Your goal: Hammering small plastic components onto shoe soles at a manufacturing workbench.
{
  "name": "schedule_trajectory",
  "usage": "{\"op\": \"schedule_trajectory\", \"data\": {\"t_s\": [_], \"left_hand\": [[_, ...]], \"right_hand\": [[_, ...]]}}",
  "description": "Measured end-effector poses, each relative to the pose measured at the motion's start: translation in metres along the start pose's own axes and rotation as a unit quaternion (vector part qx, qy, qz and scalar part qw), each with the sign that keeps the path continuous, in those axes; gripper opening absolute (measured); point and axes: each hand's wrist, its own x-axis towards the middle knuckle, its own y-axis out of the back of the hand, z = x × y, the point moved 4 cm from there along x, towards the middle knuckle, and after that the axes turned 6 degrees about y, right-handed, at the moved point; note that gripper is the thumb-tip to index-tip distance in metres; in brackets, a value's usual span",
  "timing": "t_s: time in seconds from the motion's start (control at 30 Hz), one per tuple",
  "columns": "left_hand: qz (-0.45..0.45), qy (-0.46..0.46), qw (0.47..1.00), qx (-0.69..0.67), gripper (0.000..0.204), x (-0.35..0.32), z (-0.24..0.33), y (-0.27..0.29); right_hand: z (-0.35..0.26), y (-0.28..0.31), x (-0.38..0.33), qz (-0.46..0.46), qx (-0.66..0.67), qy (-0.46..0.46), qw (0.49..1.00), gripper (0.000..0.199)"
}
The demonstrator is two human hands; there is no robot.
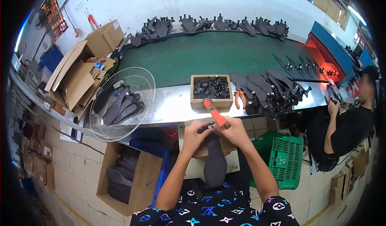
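Observation:
A dark grey sandal sole (215, 167) lies lengthwise in front of me, its far end under my fingers. My left hand (196, 134) is closed on that end, fingertips at a small dark fitting with a pale spot. Opposite it, my right hand (233, 132) is closed round a red-handled tool (219, 118) with a dark rounded head, perhaps a small hammer. Its thumb also meets the sole's end. My fingers partly hide the fitting. Just beyond stands a wooden box (212, 103) of small black parts, with orange-handled pliers (240, 99) beside it.
Sandal soles (257, 83) with black fittings are heaped on the metal table at right. A round wire basket (150, 101) holds more at left. Beyond runs a green conveyor belt (193, 55). Below are a carton (146, 175) and a green crate (299, 161). A co-worker (341, 129) sits at right.

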Motion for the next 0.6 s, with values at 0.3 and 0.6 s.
{"op": "schedule_trajectory", "data": {"t_s": [0.3, 0.6], "left_hand": [[0.006, -0.007, 1.000, 0.005, 0.026, 0.005, -0.012, -0.001], [0.009, -0.025, 1.000, 0.014, 0.030, -0.004, -0.010, 0.001]], "right_hand": [[0.000, -0.003, 0.007, -0.015, -0.034, 0.059, 0.998, 0.025], [-0.022, -0.004, 0.000, -0.074, -0.192, 0.155, 0.966, 0.021]]}}
